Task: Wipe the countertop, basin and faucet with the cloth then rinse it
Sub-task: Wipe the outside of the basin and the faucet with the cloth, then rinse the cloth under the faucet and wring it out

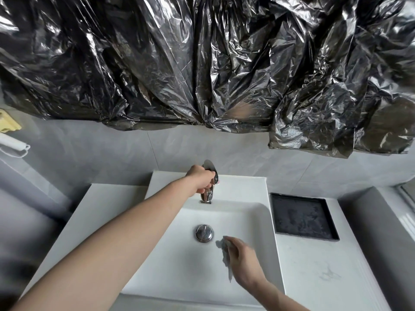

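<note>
A white square basin point(251, 288) sits in a white countertop point(318, 277). My left hand point(201, 179) reaches to the back of the basin and grips the chrome faucet point(208, 195) from above, hiding its handle. My right hand point(243, 258) is inside the basin, right of the chrome drain plug point(203, 233), and holds a small pale grey cloth point(225, 252) that hangs from the fingers against the basin floor. No water can be seen running.
A shallow black tray point(303, 217) lies on the countertop right of the basin. Crumpled black plastic sheeting point(202, 63) covers the wall above. Grey tiles run behind the faucet. A yellow object point(7, 122) and a white fixture point(13, 144) hang at the far left.
</note>
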### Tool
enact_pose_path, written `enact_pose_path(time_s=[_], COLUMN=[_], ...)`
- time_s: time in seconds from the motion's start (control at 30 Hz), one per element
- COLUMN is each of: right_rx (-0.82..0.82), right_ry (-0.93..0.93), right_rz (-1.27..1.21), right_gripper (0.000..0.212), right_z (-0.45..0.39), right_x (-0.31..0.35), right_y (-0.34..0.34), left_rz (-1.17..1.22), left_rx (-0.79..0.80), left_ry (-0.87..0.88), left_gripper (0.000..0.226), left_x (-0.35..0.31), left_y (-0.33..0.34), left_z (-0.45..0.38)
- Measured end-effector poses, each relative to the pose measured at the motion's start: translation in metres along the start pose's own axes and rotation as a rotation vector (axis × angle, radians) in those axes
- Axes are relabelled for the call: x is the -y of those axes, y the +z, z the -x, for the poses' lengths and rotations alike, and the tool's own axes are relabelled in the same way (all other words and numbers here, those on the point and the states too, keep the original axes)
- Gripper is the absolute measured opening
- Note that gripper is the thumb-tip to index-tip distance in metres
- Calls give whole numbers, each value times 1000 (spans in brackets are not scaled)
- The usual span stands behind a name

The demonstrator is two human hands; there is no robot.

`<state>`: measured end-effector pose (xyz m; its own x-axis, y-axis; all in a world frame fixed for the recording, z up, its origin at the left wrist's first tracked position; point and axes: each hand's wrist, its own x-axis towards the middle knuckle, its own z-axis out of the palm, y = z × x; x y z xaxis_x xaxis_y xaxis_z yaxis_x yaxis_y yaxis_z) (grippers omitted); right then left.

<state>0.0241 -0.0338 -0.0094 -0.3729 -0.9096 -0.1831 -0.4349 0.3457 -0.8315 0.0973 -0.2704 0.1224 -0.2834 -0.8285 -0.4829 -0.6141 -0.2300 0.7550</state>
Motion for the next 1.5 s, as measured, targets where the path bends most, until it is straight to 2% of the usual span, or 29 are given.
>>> enact_pose_path(time_s=[0.1, 0.2, 0.33, 0.5, 0.57, 0.63, 0.7, 0.73, 0.8, 0.9, 0.93, 1.0, 1.1, 1.17, 1.27, 1.33, 1.43, 1.5], right_rx=[-72, -96, -111, -142, -108, -90, -62, -34, 53, 213, 246, 257, 126, 20, -14, -28, -15, -4], right_ry=[75, 151, 140, 135, 141, 129, 94, 81, 57, -4, -28, -58, -52, -32, -18, -16, 87, 158], right_rz=[-81, -225, -183, -132, -132, -140, -188, -216, -245, -195, -155, -108, 5, 110, 193, 206, 26, -103], right_gripper=[22, 11, 15, 17, 16, 14, 11, 11, 14, 22, 24, 25, 18, 16, 8, 19, 31, 30], right_z=[-4, -14, -24, -37, -42, -42, -41, -40, -41, -45, -46, -47, -45, -42, -40, -43, -55, -66], right_x=[12, 27, 37, 33, 33, 38, 47, 52, 59, 63, 64, 64, 58, 48, 37, 35, 38, 39], right_y=[-18, -30, -37, -35, -33, -33, -32, -32, -31, -28, -26, -27, -34, -43, -48, -48, -46, -41], left_rz=[34, 87, 251, 186, 152, 151, 91, 54, -7, -51, -65, -81, -66, 7, 81, 129, 94, 42], left_rx=[2, -19, -71, -52, -111, -251, -389, -406, -273, 70, 73, -48, -200, -156, -42, -35, -38, -46], left_ry=[-18, -39, -66, 7, 66, 136, 169, 161, 127, 130, 151, 152, 160, 208, 254, 237, 170, 130], left_gripper=[13, 18, 19, 25, 24, 13, 5, 3, 7, 27, 25, 21, 25, 19, 14, 13, 17, 18], left_x=[-2, -6, -16, -11, 0, 23, 62, 86, 127, 154, 157, 155, 153, 148, 135, 131, 123, 119], left_y=[1, 1, 0, -5, -9, -11, -8, -4, 8, 28, 33, 35, 28, 25, 19, 16, 16, 15], left_z=[3, 2, 3, 7, 13, 27, 48, 58, 73, 88, 89, 85, 79, 81, 83, 77, 66, 58])
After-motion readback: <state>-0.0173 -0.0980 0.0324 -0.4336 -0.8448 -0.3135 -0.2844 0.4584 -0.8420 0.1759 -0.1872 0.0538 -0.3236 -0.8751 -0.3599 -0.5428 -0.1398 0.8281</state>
